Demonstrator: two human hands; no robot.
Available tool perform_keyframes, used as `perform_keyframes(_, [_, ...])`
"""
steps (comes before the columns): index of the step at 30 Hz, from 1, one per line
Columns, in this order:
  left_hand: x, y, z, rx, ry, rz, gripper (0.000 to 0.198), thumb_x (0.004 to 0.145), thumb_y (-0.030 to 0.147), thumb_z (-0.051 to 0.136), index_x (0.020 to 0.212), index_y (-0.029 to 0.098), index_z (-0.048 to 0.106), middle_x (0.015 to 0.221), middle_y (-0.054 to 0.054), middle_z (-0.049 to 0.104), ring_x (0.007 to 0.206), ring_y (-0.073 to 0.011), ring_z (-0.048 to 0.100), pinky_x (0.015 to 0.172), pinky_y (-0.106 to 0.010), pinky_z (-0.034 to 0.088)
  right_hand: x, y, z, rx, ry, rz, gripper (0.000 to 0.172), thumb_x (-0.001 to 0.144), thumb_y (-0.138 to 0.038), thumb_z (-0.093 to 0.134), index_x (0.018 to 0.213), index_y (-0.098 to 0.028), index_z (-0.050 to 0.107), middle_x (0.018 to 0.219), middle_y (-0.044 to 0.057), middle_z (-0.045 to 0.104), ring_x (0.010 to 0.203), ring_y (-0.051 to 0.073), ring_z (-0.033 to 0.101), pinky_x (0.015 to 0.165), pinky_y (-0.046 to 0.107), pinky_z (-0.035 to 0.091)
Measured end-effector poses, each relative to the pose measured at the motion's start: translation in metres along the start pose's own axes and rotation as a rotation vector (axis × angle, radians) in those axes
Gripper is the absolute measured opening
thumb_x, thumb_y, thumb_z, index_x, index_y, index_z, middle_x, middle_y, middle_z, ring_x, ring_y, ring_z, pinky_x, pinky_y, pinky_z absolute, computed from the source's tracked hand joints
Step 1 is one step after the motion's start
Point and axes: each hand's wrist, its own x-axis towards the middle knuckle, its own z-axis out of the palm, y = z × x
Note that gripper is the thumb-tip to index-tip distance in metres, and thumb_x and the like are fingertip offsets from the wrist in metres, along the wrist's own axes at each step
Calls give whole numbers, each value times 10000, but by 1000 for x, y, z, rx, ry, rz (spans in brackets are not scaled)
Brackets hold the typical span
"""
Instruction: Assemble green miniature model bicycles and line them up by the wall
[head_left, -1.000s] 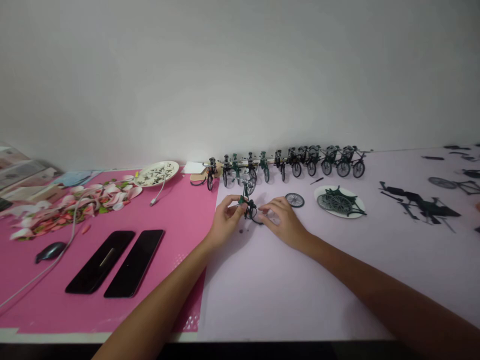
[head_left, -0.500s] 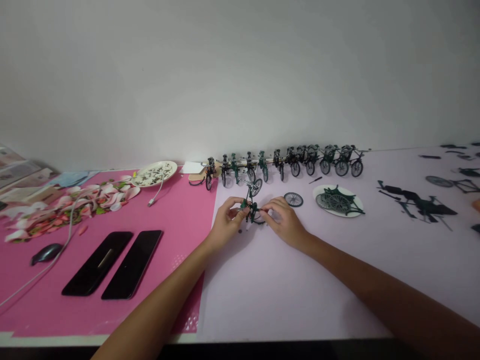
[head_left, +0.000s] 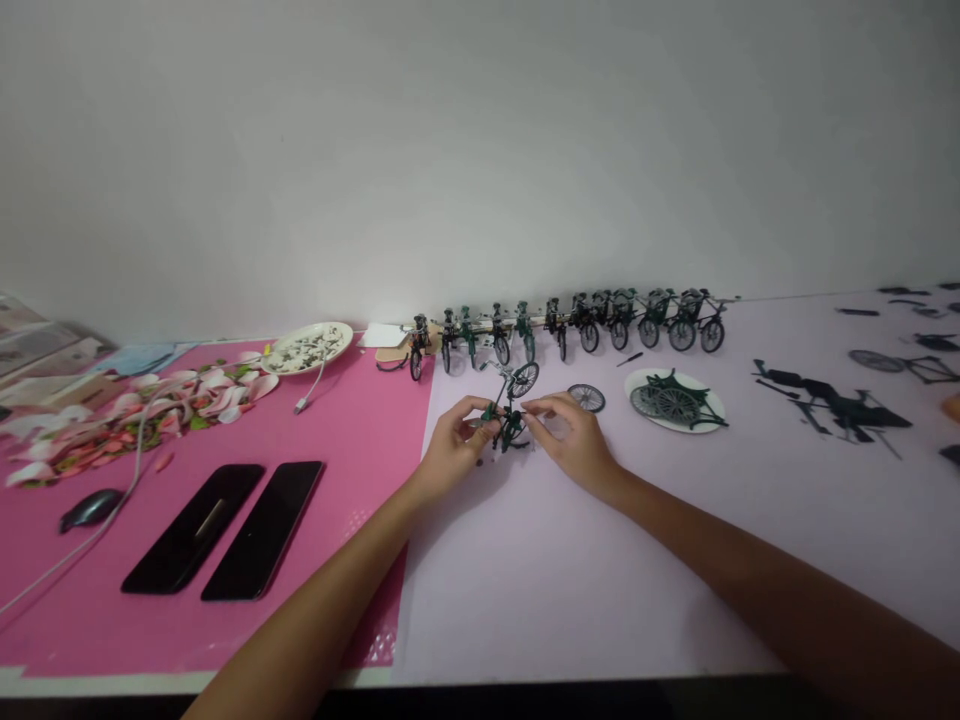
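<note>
Both our hands, left hand (head_left: 448,447) and right hand (head_left: 571,437), pinch one small toy bicycle (head_left: 510,405) mid-counter (head_left: 570,580); a loose wheel (head_left: 586,398) lies at two o'clock of it.

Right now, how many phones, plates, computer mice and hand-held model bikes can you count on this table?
Black phones: 2
White plates: 2
Computer mouse: 1
Model bicycle, held in the hands: 1
Total: 6
</note>
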Motion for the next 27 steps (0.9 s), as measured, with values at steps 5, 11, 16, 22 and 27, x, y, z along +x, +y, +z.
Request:
perform_keyframes(5, [1, 1, 0, 10, -24, 5, 423, 825, 560, 790, 943, 166, 691, 971, -81, 727, 833, -185, 658, 710, -276, 519, -1, 3, 0, 66, -7, 62, 100, 932, -311, 690, 972, -249, 757, 930, 52, 753, 857, 222, 674, 814, 389, 575])
perform_keyframes(11, [2, 3, -1, 8, -28, 33, 378, 833, 529, 790, 913, 170, 702, 946, -77, 729, 890, -209, 673, 818, -321, 530, -2, 4, -1, 80, -41, 78, 123, 939, -317, 681, 986, -247, 771, 932, 63, 742, 875, 230, 671, 819, 403, 571])
perform_keyframes(16, [2, 3, -2, 22, -42, 25, 383, 834, 537, 787, 919, 174, 701, 898, -70, 725, 851, -207, 670, 796, -321, 528, -3, 5, 1, 100, -16, 95, 130, 943, -328, 679, 1007, -243, 753, 966, 65, 751, 891, 231, 688, 837, 409, 574])
perform_keyframes(22, [2, 2, -2, 31, -39, 31, 355, 846, 514, 779, 925, 175, 710, 931, -77, 733, 881, -213, 678, 801, -317, 521, -2, 4, 0, 95, -53, 68, 114, 951, -299, 662, 993, -244, 753, 945, 62, 736, 885, 229, 674, 816, 399, 563])
perform_keyframes(27, [1, 2, -2, 30, -49, 35, 361, 844, 517, 781, 922, 172, 711, 941, -78, 734, 888, -211, 679, 794, -309, 517, -2, 4, -1, 115, -71, 63, 124, 943, -260, 639, 1000, -241, 748, 959, 65, 729, 912, 230, 672, 825, 394, 570])
